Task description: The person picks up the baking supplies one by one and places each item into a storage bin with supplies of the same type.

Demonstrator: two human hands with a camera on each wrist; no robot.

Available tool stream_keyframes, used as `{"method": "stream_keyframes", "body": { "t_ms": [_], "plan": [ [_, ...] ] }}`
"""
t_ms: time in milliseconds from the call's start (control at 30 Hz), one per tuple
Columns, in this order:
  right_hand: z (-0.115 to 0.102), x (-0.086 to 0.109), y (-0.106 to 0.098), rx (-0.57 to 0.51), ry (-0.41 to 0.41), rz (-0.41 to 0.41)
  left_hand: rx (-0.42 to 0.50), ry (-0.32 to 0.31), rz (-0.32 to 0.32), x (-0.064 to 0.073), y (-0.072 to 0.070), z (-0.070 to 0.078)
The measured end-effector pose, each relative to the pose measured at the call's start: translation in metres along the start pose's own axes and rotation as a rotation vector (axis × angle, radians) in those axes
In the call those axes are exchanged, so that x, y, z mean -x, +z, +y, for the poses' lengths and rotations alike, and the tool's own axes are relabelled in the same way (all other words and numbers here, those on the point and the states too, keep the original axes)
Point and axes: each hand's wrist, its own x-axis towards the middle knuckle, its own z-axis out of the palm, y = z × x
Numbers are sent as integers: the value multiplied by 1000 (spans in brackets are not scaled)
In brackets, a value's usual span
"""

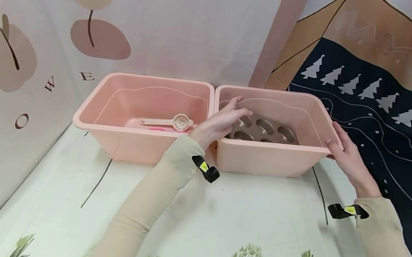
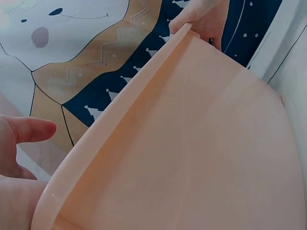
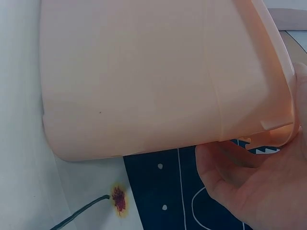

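Note:
Two pink plastic bins stand side by side in the head view. My left hand (image 1: 220, 124) reaches over the near-left corner of the right bin (image 1: 264, 158), fingers loosely extended above a metal muffin pan (image 1: 276, 129). Part of the pan is hidden behind that hand and the front wall. At the bin's right end, my right hand (image 1: 352, 160) grips the rim, thumb over the edge and fingers underneath. The right wrist view shows its fingers (image 3: 216, 172) curled below the rim, against the bin's outer side.
In the left bin (image 1: 137, 143) lies a cream tool (image 1: 181, 122) with a long handle and slotted round head, over something bright pink (image 1: 157, 129). A patterned white cloth (image 1: 217, 217) covers the table. Printed curtains (image 1: 188, 22) hang close behind the bins.

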Motion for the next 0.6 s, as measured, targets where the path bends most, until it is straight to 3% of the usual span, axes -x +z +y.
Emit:
{"method": "stream_keyframes", "body": {
  "t_ms": [233,600],
  "plan": [
    [-1,0,0,-8,-1,-2,32,30,28,1,-1,-1],
    [1,0,0,-12,6,-3,29,69,3,13,0,1]
  ]
}}
